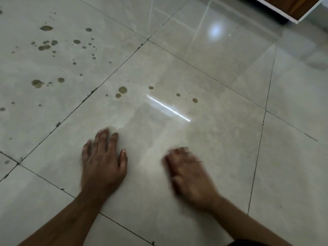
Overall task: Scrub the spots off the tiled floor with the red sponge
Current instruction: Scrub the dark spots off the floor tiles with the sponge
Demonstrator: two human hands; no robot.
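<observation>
We see the left hand [103, 162] lying flat on the glossy pale-grey tiled floor [221, 148], fingers straight and slightly spread, pointing away from the person. The right hand [186, 173] is smeared by motion blur; a trace of red at its fingertips [177, 151] suggests the red sponge [174, 152] lies under it, but we cannot tell its long axis, which way it points, or how the fingers lie on it. Both hands share one tile, apart from each other. Brown dried spots [122, 90] lie beyond them on that tile, with many more spots on the tile to the upper left.
</observation>
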